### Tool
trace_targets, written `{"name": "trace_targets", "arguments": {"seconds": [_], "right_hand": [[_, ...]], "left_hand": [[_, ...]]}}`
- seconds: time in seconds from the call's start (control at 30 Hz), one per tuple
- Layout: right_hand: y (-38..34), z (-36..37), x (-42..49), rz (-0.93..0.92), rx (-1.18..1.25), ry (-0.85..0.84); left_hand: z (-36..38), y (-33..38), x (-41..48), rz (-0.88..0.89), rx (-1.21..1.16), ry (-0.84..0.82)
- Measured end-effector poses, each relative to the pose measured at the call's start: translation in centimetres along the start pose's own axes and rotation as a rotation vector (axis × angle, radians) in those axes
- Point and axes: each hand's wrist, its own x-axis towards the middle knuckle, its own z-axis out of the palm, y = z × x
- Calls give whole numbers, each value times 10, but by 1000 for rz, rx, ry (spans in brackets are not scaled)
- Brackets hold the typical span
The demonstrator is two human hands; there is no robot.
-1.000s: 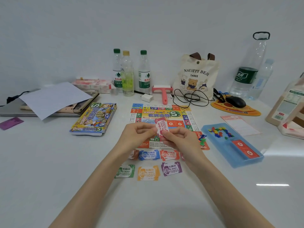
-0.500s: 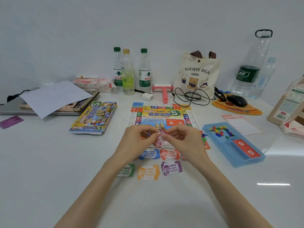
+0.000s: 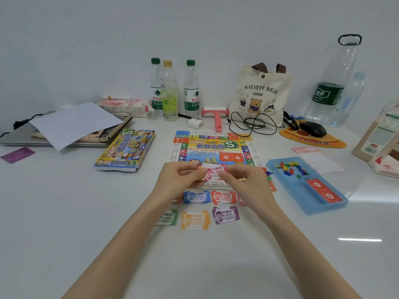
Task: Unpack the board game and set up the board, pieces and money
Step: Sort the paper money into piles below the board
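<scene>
The colourful game board (image 3: 213, 145) lies flat in the middle of the white table. Above its near edge, my left hand (image 3: 179, 180) and my right hand (image 3: 244, 182) together pinch a small stack of pink play money (image 3: 212, 171), held flat and face up. Below my hands lie sorted money piles: blue (image 3: 197, 197), red (image 3: 222, 196), green (image 3: 168, 217), orange (image 3: 195, 220) and purple (image 3: 225, 214). The blue plastic tray (image 3: 289, 190) on the right holds several small coloured pieces (image 3: 288, 168) and a red card deck (image 3: 323, 190). The game box (image 3: 126, 148) rests left of the board.
Three bottles (image 3: 169, 91), a pink roller (image 3: 216, 115), a white charger, a bear tote bag (image 3: 260, 93) and cables line the back. A laptop under paper (image 3: 73, 124) sits far left. A mouse on an orange pad (image 3: 313, 134), large bottles and a carton stand right.
The pink money stack, held upright and edge-on before, has been turned and spread flat between both hands, which moved slightly toward me and apart.
</scene>
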Motion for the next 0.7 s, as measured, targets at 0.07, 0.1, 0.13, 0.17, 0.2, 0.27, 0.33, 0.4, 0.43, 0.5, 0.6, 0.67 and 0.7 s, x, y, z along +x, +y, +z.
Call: {"name": "trace_targets", "arguments": {"seconds": [0.07,0.1,0.13,0.17,0.2,0.27,0.33,0.4,0.43,0.5,0.6,0.67,0.7], "right_hand": [[0,-2,-2,-31,-46,63],[0,-3,-2,-41,-66,80],[0,-5,-2,-47,-86,87],[0,-8,-2,-41,-92,80],[0,-11,-2,-27,-73,59],[0,-19,-1,21,9,6],[1,-29,-1,71,92,-38],[6,-43,-3,108,86,-84],[10,-49,-4,122,42,-114],[21,-59,-6,163,-69,-152],[36,-66,-6,214,-225,-143],[42,-67,-5,207,-294,-130],[43,-68,-5,206,-315,-132]], "left_hand": [[2,-1,-2,17,23,-11],[3,-1,-2,20,20,-17],[4,-1,-3,16,3,-26],[4,0,-4,8,-21,-37],[5,0,-4,-3,-48,-42],[4,0,-4,-23,-94,-29],[3,-2,-4,-50,-134,7],[5,-3,-4,-72,-173,39],[5,-4,-4,-77,-184,48],[8,-5,-4,-78,-186,50],[12,-7,-5,-78,-171,43],[15,-7,-6,-61,-155,29],[17,-7,-7,-51,-147,19]]}}
